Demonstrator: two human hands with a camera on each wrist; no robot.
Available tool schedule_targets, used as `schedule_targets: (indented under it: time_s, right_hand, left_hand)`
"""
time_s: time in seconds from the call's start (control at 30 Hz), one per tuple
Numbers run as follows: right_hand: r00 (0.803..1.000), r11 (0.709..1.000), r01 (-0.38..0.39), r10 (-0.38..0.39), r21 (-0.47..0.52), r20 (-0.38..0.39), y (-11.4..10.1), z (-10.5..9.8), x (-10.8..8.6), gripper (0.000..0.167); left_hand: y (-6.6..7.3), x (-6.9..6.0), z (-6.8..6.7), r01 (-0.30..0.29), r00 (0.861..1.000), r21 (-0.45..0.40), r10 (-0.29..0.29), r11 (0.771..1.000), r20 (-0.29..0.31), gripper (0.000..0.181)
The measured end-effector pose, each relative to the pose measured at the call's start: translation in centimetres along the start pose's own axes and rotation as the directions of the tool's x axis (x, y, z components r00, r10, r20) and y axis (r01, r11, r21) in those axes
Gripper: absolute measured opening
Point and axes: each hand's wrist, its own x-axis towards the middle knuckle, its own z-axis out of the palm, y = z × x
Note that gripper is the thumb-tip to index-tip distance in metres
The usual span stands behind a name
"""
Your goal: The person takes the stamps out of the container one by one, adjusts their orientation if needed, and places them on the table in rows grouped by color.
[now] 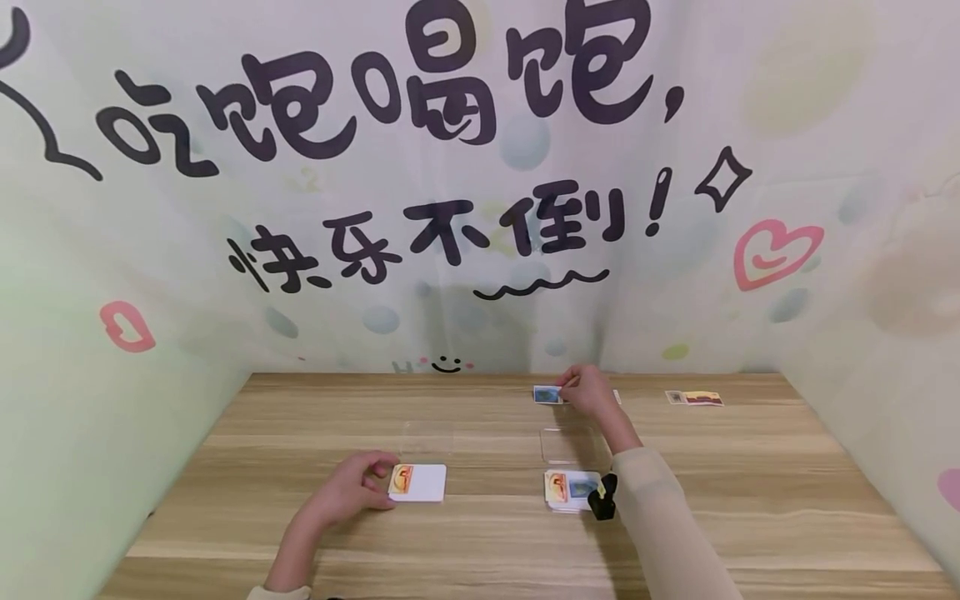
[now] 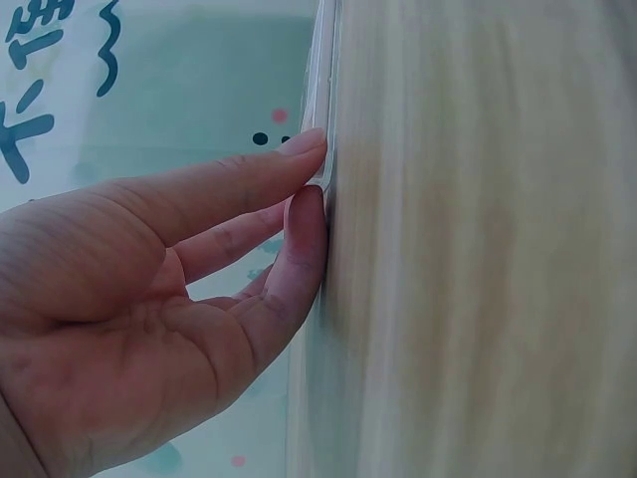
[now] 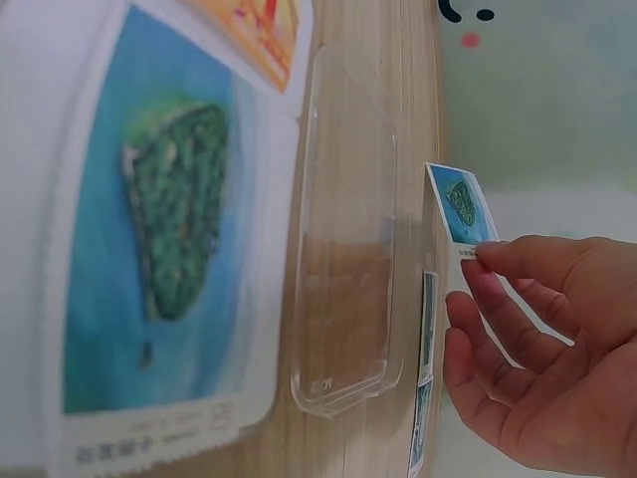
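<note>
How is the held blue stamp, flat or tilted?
Tilted: the right wrist view shows the blue stamp angled up from the table.

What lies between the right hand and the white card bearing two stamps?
A clear plastic tray lies between the right hand and that white card, as the head and right wrist views show.

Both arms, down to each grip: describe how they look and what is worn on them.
The left grip and right grip are bare human hands, with no glove or ring visible. A plain cream right sleeve covers most of that forearm, with a small black device at its inner edge. Only the left cuff shows, also cream; the black piece beside it is too cut off to identify.
</note>
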Motion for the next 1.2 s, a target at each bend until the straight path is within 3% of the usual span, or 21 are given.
schedule_targets:
  time_s: [0.37,0.6,1.2]
  right_hand:
    - [1.0,1.0,-0.001,0.001,-0.028,0.003,0.7,0.4,0.5,0.01]
    - [1.0,0.999,-0.021,0.021,-0.046,-0.002,0.8,0.5,0.8,0.011]
    - [1.0,0.998,-0.019,0.019,-0.056,0.0,0.8,0.7,1.2,0.007]
  left_hand:
    - [-0.9,0.1,0.1,-0.043,0.999,0.004,0.043,0.999,0.005,0.059]
    - [-0.5,0.0,0.2,-0.007,1.0,-0.027,0.007,1.0,-0.002,0.059]
    - [-0.4,0.0,0.1,0.009,1.0,-0.034,-0.009,0.999,-0.003,0.058]
